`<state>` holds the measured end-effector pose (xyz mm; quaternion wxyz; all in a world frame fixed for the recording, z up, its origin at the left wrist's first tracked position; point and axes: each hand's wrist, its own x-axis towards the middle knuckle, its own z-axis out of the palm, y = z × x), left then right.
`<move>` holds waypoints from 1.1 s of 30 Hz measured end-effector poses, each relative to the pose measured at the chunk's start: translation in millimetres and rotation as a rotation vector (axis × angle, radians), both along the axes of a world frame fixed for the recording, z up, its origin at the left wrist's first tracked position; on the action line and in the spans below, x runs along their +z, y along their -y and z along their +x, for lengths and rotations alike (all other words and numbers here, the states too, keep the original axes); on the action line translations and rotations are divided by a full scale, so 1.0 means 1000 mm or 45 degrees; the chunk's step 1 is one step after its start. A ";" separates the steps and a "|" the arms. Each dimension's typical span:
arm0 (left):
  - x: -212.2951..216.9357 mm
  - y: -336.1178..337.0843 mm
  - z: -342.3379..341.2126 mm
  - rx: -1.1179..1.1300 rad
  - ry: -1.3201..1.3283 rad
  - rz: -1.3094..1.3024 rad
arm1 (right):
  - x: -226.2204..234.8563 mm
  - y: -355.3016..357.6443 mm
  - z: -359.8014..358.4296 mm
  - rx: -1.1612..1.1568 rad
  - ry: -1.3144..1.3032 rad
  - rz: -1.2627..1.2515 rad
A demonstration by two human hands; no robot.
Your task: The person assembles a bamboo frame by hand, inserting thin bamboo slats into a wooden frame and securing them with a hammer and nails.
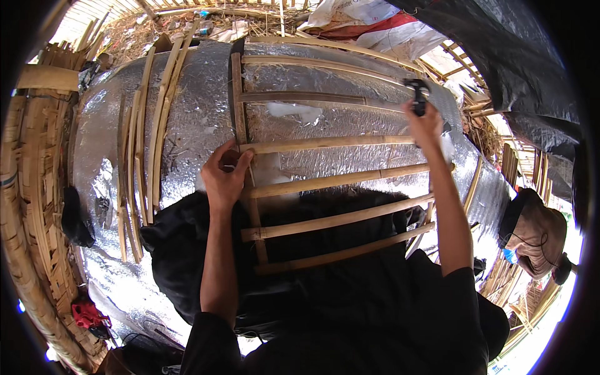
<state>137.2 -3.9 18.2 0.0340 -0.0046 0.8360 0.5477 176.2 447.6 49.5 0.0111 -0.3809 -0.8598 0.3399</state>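
Note:
A ladder-like frame of split bamboo (pixel 337 181) lies across the silver foil mat, its near end over my black-clothed lap. At its left side, my left hand (pixel 224 178) is closed, thumb and finger pinching the end of a bamboo slat (pixel 325 144) where it meets the upright strip (pixel 238 94). Over the frame's far right side, my right hand (pixel 426 125) is closed around a black hammer-like tool (pixel 418 95). Blur hides the tool's exact shape. A dark flat strip lies along the upright's far end.
Several loose bamboo strips (pixel 162 119) lie on the foil mat (pixel 200 94) to the left. A woven bamboo wall (pixel 44 187) stands at far left, with a red cloth item (pixel 91 314) near it. Black plastic sheeting (pixel 500 50) hangs at upper right; a brown bag-like item (pixel 534 234) sits at right.

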 end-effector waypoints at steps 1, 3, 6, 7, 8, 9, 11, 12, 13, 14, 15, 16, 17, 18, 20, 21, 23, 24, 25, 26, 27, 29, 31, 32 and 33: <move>-0.006 0.001 0.000 0.001 -0.005 0.068 | -0.015 -0.037 0.009 -0.085 -0.124 0.007; -0.015 -0.003 -0.004 -0.011 -0.014 0.206 | -0.045 -0.131 0.039 -0.246 0.189 0.364; 0.007 -0.006 -0.014 0.093 0.092 0.013 | -0.054 -0.138 0.061 -0.281 0.056 0.207; 0.012 -0.009 -0.018 0.070 0.080 -0.068 | -0.055 -0.136 0.060 -0.287 0.101 0.189; 0.017 -0.011 -0.023 0.046 0.069 -0.148 | -0.056 -0.133 0.060 -0.294 0.147 0.172; 0.021 -0.012 -0.026 0.020 0.058 -0.228 | -0.056 -0.131 0.058 -0.302 0.193 0.156; 0.024 -0.011 -0.030 -0.061 0.085 -0.255 | -0.061 -0.131 0.058 -0.303 0.196 0.122; 0.024 -0.009 -0.032 -0.103 0.098 -0.269 | -0.061 -0.133 0.058 -0.287 0.206 0.078; 0.018 -0.003 -0.031 -0.112 0.074 -0.218 | -0.058 -0.125 0.054 -0.261 0.221 0.027; 0.010 0.001 -0.030 -0.119 0.047 -0.161 | -0.050 -0.111 0.051 -0.232 0.178 0.093; 0.003 0.005 -0.030 -0.127 0.020 -0.105 | -0.053 -0.110 0.049 -0.227 0.202 0.157; 0.002 0.005 -0.030 -0.136 0.050 -0.089 | -0.053 -0.111 0.050 -0.227 0.229 0.230; 0.002 0.005 -0.030 -0.144 0.080 -0.074 | -0.053 -0.112 0.050 -0.226 0.256 0.303; 0.001 0.005 -0.030 -0.151 0.109 -0.060 | -0.052 -0.113 0.051 -0.236 0.271 0.297; -0.004 0.002 -0.027 -0.109 0.069 0.010 | -0.047 -0.114 0.049 -0.252 0.294 0.284; -0.006 0.000 -0.024 -0.086 0.049 0.045 | -0.051 -0.114 0.050 -0.242 0.285 0.310; -0.011 -0.001 -0.023 -0.067 0.069 0.139 | -0.062 -0.124 0.055 -0.231 0.256 0.372; -0.012 -0.001 -0.023 -0.054 0.076 0.185 | -0.067 -0.131 0.056 -0.230 0.245 0.382; -0.013 0.000 -0.023 -0.068 0.085 0.188 | -0.072 -0.133 0.059 -0.228 0.238 0.387; -0.014 0.001 -0.025 -0.082 0.095 0.192 | -0.077 -0.136 0.061 -0.227 0.231 0.392; -0.015 0.003 -0.025 -0.096 0.104 0.196 | -0.082 -0.139 0.063 -0.213 0.218 0.400; -0.015 0.004 -0.026 -0.101 0.117 0.247 | -0.086 -0.137 0.063 -0.184 0.194 0.413; -0.016 0.006 -0.027 -0.114 0.119 0.277 | -0.089 -0.137 0.062 -0.187 0.181 0.424; -0.016 0.006 -0.027 -0.125 0.114 0.282 | -0.090 -0.137 0.062 -0.191 0.174 0.431; -0.017 0.006 -0.028 -0.136 0.109 0.288 | -0.091 -0.136 0.062 -0.196 0.192 0.470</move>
